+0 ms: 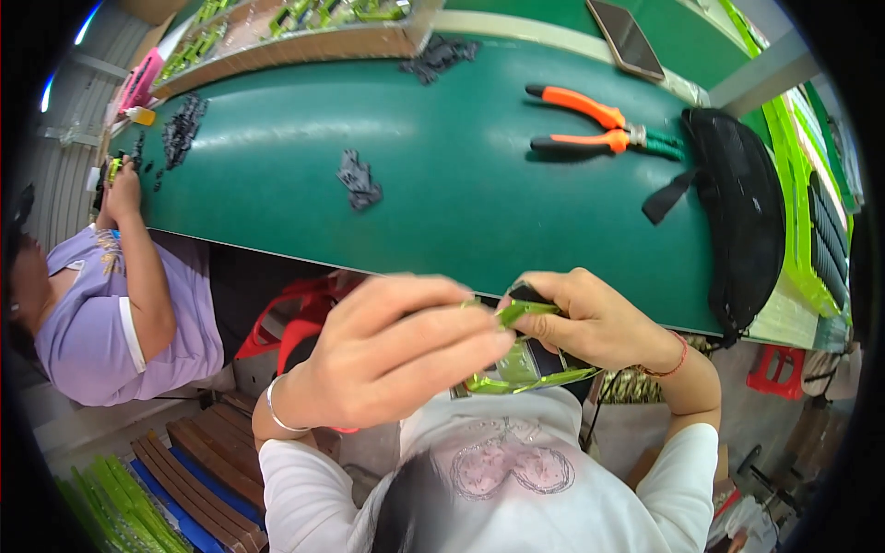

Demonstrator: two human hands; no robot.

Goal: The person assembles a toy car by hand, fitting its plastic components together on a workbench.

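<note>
My right hand (595,318) grips a bright green plastic frame (553,376) with a clear, window-like part, thumb on top and fingers curled round its edge. A dark piece (530,293) shows by the right fingertips; I cannot make out what it is. My left hand (392,346) reaches across from the other side, slightly blurred, its fingers stretched out and a little apart. Those fingertips overlap the frame's left part in view; whether they press on it is hidden. The frame is held in front of my chest, just off the table's near edge.
On the green table (442,175) lie orange-handled pliers (599,129), small dark parts (358,180) in piles, a black pouch (737,221) and a phone (627,39). A carton (304,55) of green pieces stands at the back. A co-worker (129,304) sits at the left.
</note>
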